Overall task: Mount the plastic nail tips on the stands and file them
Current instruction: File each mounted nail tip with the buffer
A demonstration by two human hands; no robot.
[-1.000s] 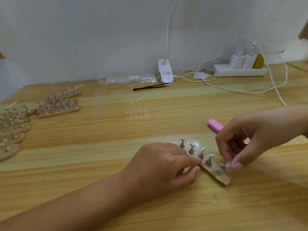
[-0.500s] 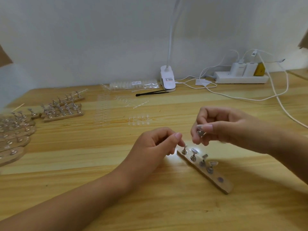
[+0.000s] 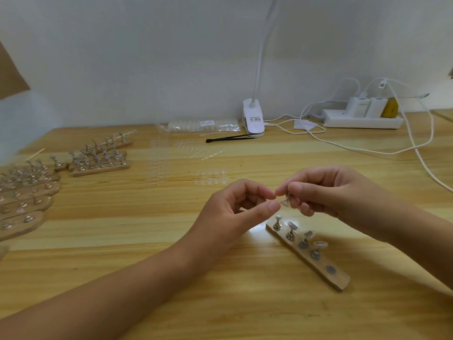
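A wooden strip (image 3: 339, 282) lies on the table at the lower right, with several small metal stands (image 3: 290, 233) on it; some carry clear nail tips. One round magnet spot (image 3: 331, 269) near its close end is bare. Above the strip, my right hand (image 3: 326, 192) pinches a single metal stand with a clear nail tip (image 3: 285, 202) on it. My left hand (image 3: 235, 209) is raised beside it, index finger and thumb curled and closing on the edge of that nail tip.
More wooden strips with stands (image 3: 100, 163) lie at the left, and a further stack (image 3: 22, 200) at the left edge. Clear nail-tip sheets (image 3: 210, 177), a bag of tips (image 3: 203, 125), black tweezers (image 3: 230, 138), a lamp clip (image 3: 253, 119) and a power strip (image 3: 362, 120) with cables lie further back.
My right hand lifted one stand off the strip's near end and raised it. My left hand left the strip and rose to meet it. The view shifted down, hiding the pink file.
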